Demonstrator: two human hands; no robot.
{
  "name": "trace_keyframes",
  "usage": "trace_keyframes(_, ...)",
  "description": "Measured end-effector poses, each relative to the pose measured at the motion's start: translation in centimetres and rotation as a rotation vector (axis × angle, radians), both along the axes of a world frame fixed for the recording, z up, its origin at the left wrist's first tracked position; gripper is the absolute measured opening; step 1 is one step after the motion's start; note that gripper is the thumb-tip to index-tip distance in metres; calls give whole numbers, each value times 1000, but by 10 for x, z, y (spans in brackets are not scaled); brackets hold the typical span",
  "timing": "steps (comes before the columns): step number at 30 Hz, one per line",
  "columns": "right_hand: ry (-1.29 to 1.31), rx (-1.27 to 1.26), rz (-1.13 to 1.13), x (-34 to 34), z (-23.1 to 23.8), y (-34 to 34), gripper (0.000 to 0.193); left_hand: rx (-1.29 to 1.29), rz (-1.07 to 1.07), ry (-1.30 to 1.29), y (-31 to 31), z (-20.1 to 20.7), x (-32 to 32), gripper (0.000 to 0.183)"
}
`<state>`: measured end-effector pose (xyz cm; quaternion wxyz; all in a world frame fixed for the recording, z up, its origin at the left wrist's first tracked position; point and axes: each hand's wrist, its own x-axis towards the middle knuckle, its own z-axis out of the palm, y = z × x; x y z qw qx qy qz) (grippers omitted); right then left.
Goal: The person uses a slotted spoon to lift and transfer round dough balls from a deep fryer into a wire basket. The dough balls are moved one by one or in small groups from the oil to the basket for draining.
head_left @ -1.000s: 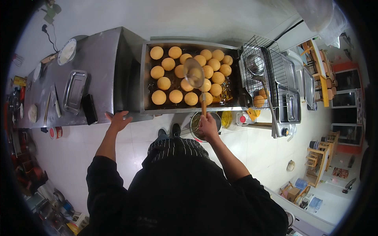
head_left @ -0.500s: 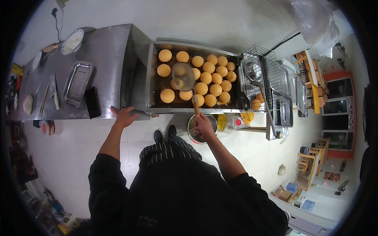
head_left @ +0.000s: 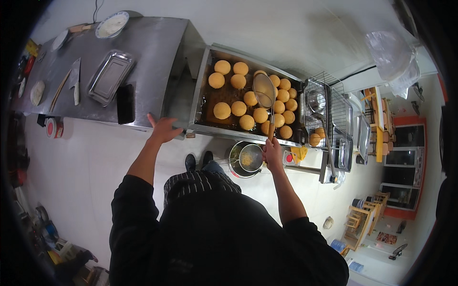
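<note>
My right hand (head_left: 273, 155) is closed round the wooden handle of a mesh strainer (head_left: 264, 90). The strainer's round head lies over golden fried balls (head_left: 260, 115) in a wide rectangular fryer (head_left: 197, 102) of dark oil. Several balls sit close together on the right side, while others are spaced out on the left. With fingers spread, my left hand (head_left: 164, 129) is at the near corner of the steel table (head_left: 157, 57), beside the fryer's left end. Whether it touches the edge I cannot tell.
On the table are a steel tray (head_left: 111, 76), a black phone (head_left: 126, 104), a knife (head_left: 75, 83) and a bowl of flour (head_left: 112, 25). Right of the fryer stands a wire rack (head_left: 329, 95) with a few balls. A pot with a sieve (head_left: 248, 158) sits on the floor below.
The strainer has moved rightward across the fryer with my right hand. Balls on the left have shifted apart from the rest. The whole view has turned, and my left hand's fingers are more spread.
</note>
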<state>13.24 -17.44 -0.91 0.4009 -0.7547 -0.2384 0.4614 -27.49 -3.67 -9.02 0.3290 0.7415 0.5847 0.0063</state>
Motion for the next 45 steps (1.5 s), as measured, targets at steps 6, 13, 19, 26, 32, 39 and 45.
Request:
trace_keyframes(6,750,-116,-29,-43,11,-29,7,21,-14,-13,-2,0,0,65)
trace_keyframes(13,608,-184,-140,-31,-3,-47,6,25,-22,-3,-4,3,-5,60)
trace_keyframes(19,245,-74,-50,26,18,-44,7,35,-164,63,2,9,-8,60)
trace_keyframes(26,-882,63,465,13,10,68,41,83,-139,-16,9,12,-8,55)
trace_keyframes(32,-1154,72,616,-30,-14,152,30,82,-153,-13,8,25,-2,56)
trace_keyframes(39,-1088,29,589,-7,-31,48,27,122,-136,50,7,26,7,51)
trace_keyframes(45,-969,4,358,52,-24,-49,18,120,-165,80,8,15,9,56)
